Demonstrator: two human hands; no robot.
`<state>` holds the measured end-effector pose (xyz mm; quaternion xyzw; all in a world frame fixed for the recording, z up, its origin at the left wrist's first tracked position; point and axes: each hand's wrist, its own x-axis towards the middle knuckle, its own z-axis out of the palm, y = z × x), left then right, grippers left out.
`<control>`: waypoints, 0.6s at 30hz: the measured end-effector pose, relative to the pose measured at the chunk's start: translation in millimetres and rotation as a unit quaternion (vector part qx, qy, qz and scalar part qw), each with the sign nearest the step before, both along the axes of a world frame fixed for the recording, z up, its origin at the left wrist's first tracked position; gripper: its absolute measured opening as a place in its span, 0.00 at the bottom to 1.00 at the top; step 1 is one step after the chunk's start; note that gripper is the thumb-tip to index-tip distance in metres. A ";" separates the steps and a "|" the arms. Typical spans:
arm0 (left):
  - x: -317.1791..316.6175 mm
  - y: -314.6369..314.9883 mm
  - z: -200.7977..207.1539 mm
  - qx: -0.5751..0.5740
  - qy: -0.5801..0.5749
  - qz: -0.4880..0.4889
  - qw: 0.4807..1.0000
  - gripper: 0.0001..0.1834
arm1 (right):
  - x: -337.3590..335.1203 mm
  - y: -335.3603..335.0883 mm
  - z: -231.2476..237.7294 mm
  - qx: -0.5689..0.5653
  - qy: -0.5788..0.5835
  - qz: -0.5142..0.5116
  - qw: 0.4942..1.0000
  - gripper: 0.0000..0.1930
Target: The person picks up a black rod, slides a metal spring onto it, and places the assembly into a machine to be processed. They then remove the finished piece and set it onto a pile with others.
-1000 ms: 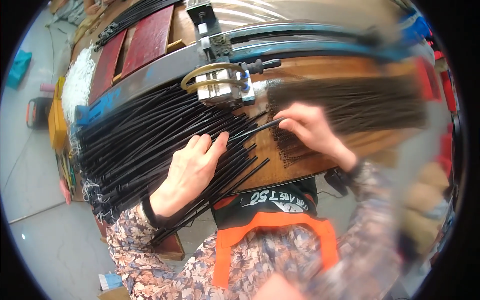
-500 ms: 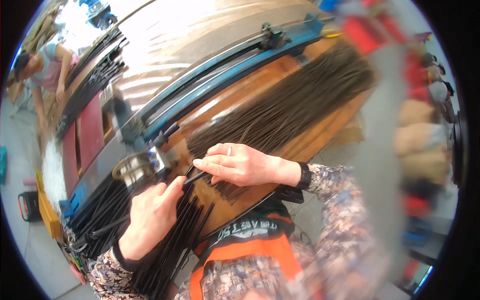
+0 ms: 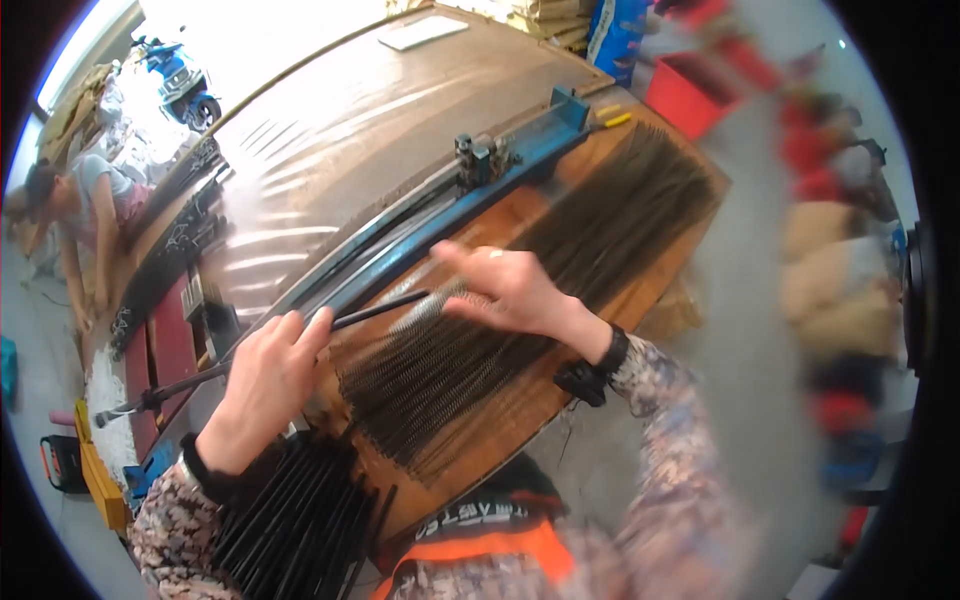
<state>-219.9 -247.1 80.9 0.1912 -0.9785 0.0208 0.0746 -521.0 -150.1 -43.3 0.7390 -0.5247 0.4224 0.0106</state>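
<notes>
My left hand (image 3: 270, 380) is closed around a long black rod (image 3: 376, 309), which slants from the lower left up to the middle. Part of the rod is hidden behind my fingers. Close to its upper right end hovers my right hand (image 3: 518, 290), fingers and thumb apart, slightly blurred, with nothing seen held. Beneath my right hand, a wide layer of long thin dark coil springs (image 3: 430, 375) lies on the wooden table (image 3: 405, 505). Lower left, near my left wrist, is a bundle of black rods (image 3: 290, 520).
A blue rail fixture (image 3: 430, 225) with a metal carriage (image 3: 480, 160) runs along behind the springs. Another person (image 3: 90, 205) works at far left beside dark parts (image 3: 175, 250). A red bin (image 3: 688, 95) stands at the far right, a yellow-handled tool (image 3: 615, 120) near it.
Both hands were close together on the rod; now my right hand is off it, up and to the right. The rod has been raised across the fixture's near end. The view has shifted.
</notes>
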 end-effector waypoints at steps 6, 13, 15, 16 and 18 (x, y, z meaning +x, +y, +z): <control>18.9 -14.6 11.7 -0.036 0.090 0.048 0.994 0.19 | -58.7 -23.2 -40.6 -0.020 -0.030 -0.130 0.991 0.23; 42.1 13.7 35.3 -0.014 0.066 0.108 0.992 0.20 | 5.3 -7.2 11.1 0.119 0.106 -0.073 0.985 0.31; 53.3 20.2 40.1 0.010 0.112 0.114 0.987 0.20 | 1.5 -10.9 11.8 0.088 0.070 0.005 0.994 0.32; 63.5 22.5 43.5 -0.014 0.101 0.135 0.986 0.20 | 4.3 -8.7 10.1 0.086 0.065 0.021 0.994 0.32; 84.2 29.1 51.5 -0.064 0.066 0.183 0.979 0.19 | 11.2 -4.5 12.6 0.226 -0.246 0.233 0.913 0.26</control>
